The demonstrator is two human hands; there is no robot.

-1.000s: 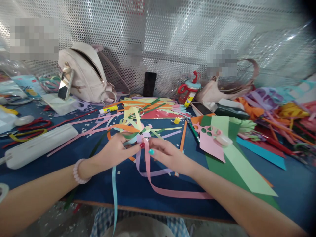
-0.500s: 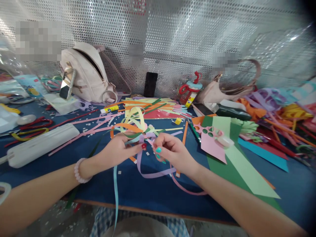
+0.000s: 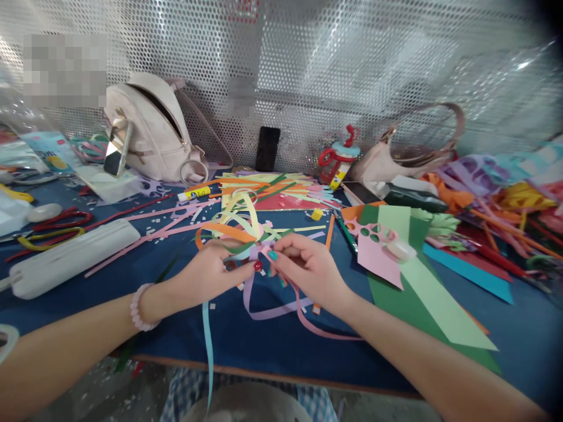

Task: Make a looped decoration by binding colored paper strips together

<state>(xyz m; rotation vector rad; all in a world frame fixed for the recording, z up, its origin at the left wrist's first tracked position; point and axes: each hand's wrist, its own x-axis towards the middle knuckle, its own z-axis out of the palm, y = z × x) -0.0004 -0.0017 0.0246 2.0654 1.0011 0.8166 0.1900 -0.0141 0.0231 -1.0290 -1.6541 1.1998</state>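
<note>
In the middle of the head view, my left hand [image 3: 215,268] pinches a bundle of curled paper strips [image 3: 231,231] in orange, green, yellow and light blue. My right hand [image 3: 303,264] is closed on a pink paper strip [image 3: 303,319], its fingertips meeting the bundle close to my left thumb. From the bundle a purple paper strip [image 3: 264,313] loops down over the table. A light blue paper strip [image 3: 207,340] hangs below my left hand, past the table edge. My fingers partly hide where the strips come together.
Cut strips lie on a red sheet [image 3: 268,203] behind my hands. A glue stick [image 3: 194,194], a white power strip [image 3: 77,258] and scissors [image 3: 50,239] are leftward. Green card [image 3: 391,293] and a pink paper piece [image 3: 378,261] lie rightward. A backpack [image 3: 147,129] and a phone [image 3: 268,149] stand behind.
My right hand has moved slightly left, closer to my left thumb. The pink strip's loop has shifted left with it. My left hand still holds the bundle.
</note>
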